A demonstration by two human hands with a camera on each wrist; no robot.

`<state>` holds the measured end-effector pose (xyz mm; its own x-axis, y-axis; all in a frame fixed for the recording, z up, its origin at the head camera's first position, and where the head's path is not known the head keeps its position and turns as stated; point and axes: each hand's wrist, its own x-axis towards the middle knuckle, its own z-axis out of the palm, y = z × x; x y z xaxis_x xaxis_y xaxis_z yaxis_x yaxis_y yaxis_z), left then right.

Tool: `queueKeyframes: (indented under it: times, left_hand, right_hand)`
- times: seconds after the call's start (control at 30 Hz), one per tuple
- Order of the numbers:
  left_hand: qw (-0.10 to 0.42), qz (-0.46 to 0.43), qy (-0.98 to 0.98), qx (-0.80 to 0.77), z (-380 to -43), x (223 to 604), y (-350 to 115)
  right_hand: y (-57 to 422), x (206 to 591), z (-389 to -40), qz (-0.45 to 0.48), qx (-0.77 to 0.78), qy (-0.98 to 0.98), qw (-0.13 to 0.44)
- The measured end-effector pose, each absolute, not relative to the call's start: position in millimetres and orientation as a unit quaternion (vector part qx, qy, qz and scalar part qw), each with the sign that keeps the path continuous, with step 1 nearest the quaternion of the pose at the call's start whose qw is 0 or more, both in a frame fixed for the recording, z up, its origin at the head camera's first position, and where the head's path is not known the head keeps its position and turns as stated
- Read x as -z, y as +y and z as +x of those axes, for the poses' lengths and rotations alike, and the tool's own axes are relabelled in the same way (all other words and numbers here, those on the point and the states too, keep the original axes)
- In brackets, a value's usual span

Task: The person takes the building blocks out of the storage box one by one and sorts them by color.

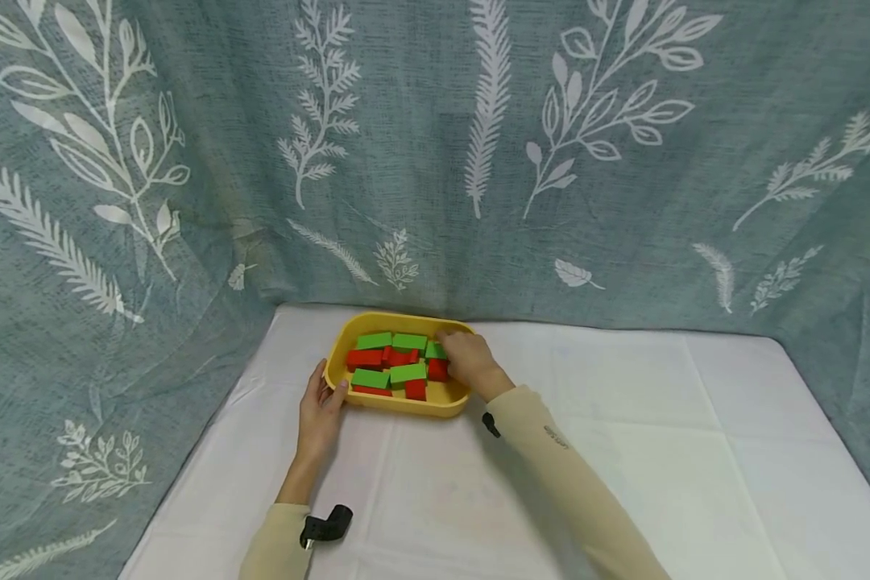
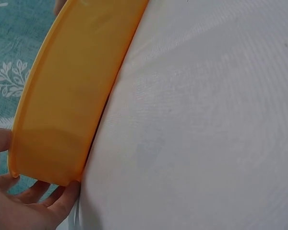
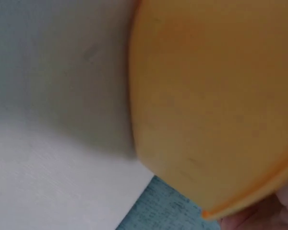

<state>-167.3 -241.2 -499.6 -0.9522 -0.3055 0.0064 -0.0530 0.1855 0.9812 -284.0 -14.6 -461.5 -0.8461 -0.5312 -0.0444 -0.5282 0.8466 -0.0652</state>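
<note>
blocks point(image 1: 408, 373) in a tub point(image 1: 406, 405) toward the back of the table point(image 1: 602, 451), curtain point(image 1: 420, 161) behind

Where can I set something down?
Bare white cloth: right of the right sleeve, toward the curtain, and between both sleeves, short of the yellow tray. Crowded: the tray, with red and green blocks, right hand over its right end, left hand holding its left.

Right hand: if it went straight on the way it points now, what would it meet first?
Probably the rightmost green block, which lies against or just under the right hand in the yellow tray. Whether they already touch is unclear, since the hand partly hides that block.
</note>
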Motion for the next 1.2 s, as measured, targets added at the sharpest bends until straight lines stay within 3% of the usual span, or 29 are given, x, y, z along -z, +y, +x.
queueKeyframes:
  times: [0.2,0.53,0.9,1.2]
  left_hand:
    - [0.104,0.117,-0.771,0.617,-168.0,498.8,-239.0]
    - [0.108,0.121,-0.765,0.624,-169.0,500.4,-240.7]
    - [0.108,0.128,-0.763,0.624,-169.4,501.9,-237.3]
    - [0.094,0.133,-0.752,0.638,-167.3,499.0,-234.9]
  right_hand:
    - [-0.9,447.4,-281.4,-0.287,0.141,0.948,0.004]
    - [54.1,431.0,-282.7,-0.234,0.374,0.897,0.02]
    - [123.1,449.0,-288.7,-0.195,0.386,0.901,0.009]
    - [138.4,483.5,-289.5,-0.175,0.37,0.911,0.043]
